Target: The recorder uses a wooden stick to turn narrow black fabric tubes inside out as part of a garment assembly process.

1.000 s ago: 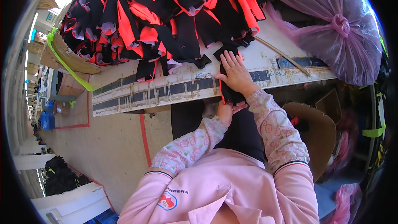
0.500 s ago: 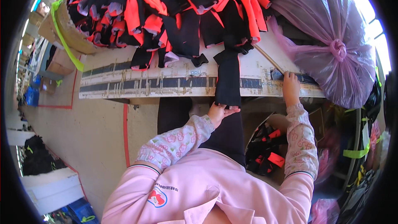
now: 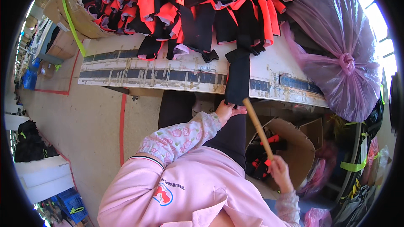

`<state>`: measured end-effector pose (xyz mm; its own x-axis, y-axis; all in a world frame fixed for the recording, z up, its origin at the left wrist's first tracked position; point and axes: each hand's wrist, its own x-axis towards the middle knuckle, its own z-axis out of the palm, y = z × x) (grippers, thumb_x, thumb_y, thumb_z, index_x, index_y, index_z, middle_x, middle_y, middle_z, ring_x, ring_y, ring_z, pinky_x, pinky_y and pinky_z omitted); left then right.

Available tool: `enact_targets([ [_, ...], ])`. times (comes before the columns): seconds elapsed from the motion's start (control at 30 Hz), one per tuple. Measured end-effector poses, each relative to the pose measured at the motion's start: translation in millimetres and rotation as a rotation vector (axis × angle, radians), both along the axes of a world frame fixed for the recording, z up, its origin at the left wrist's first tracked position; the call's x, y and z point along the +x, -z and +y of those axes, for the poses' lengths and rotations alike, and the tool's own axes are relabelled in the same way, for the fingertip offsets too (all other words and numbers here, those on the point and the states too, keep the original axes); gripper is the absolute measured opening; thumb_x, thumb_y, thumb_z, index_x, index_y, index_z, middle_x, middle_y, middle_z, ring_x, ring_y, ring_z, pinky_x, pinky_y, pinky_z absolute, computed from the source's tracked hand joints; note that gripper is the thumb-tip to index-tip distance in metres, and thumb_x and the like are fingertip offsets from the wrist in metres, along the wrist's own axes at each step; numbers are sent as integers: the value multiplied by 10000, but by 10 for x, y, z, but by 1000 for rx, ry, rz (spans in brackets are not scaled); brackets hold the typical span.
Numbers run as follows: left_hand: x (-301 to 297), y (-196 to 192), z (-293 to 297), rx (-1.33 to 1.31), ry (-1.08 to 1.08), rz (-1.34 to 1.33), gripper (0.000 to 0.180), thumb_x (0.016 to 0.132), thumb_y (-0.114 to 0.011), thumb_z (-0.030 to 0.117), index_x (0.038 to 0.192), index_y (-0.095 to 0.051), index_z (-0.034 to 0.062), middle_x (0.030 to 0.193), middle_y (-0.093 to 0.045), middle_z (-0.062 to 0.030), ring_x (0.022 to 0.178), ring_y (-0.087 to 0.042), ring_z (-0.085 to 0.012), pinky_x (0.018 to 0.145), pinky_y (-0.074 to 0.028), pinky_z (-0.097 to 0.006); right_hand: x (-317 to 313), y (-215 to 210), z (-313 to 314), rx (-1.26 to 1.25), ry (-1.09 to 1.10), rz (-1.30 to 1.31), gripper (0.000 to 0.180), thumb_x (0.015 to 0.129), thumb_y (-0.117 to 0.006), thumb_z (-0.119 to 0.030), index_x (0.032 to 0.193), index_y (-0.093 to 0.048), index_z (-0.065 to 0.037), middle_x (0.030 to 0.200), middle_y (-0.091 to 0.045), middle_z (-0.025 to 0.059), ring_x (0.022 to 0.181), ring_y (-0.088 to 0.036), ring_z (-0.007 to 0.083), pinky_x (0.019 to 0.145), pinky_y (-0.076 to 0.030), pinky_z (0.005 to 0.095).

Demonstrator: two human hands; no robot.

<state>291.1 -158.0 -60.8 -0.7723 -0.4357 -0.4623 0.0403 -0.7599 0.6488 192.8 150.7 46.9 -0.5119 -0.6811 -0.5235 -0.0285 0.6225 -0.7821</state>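
My left hand (image 3: 227, 111) grips the lower end of a black fabric piece (image 3: 238, 77) that hangs over the front edge of the white table (image 3: 147, 73). My right hand (image 3: 280, 171) holds a wooden stick (image 3: 257, 127) by its lower end, the stick slanting up toward the left hand. A big heap of black and orange fabric pieces (image 3: 185, 4) covers the table's far side.
A tied pink plastic bag (image 3: 336, 50) sits at the table's right end. Below it stands an open cardboard box (image 3: 299, 151) with black and orange pieces inside. Another cardboard box (image 3: 71, 12) rests at the table's left. Concrete floor with red lines (image 3: 123, 122) lies to the left.
My right hand left the table edge and came down toward my lap, now with the wooden stick in it. My left hand stays on the hanging black piece.
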Motion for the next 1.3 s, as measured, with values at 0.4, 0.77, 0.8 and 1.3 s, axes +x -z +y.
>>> enact_targets([
  [0.4, -62, 16, 83, -143, -68, -28, 198, 964, -378, 149, 987, -517, 9, 797, -602, -126, 665, -636, -238, 565, -559, -363, 299, 276, -713, 43, -92, 14, 264, 975, -377, -190, 854, -538, -20, 537, -495, 11, 422, -416, 72, 395, -315, 221],
  [0.77, -154, -64, 134, -243, -58, -190, 157, 868, -434, 65, 872, -590, 63, 592, -536, -37, 431, -488, -124, 360, -329, -252, 61, 428, -2041, -47, 77, -541, 306, 978, -377, -271, 814, -513, -51, 504, -404, -13, 360, -302, 72, 321, -217, 224],
  [0.8, -156, -14, 123, -248, -56, -185, 157, 868, -434, 65, 872, -590, 63, 592, -536, -37, 431, -488, -124, 360, -329, -252, 56, 448, -2043, -53, 79, -536, 306, 978, -377, -271, 814, -513, -51, 504, -404, -13, 360, -302, 72, 321, -217, 224],
  [1.3, -50, 189, 168, -276, -97, 21, 430, 939, -420, 421, 916, -574, 20, 750, -598, -101, 552, -568, -149, 421, -500, -281, 821, 2, -988, -150, 339, -747, 285, 985, -365, -277, 863, -487, -51, 498, -407, 8, 322, -316, 89, 305, -264, 235],
])
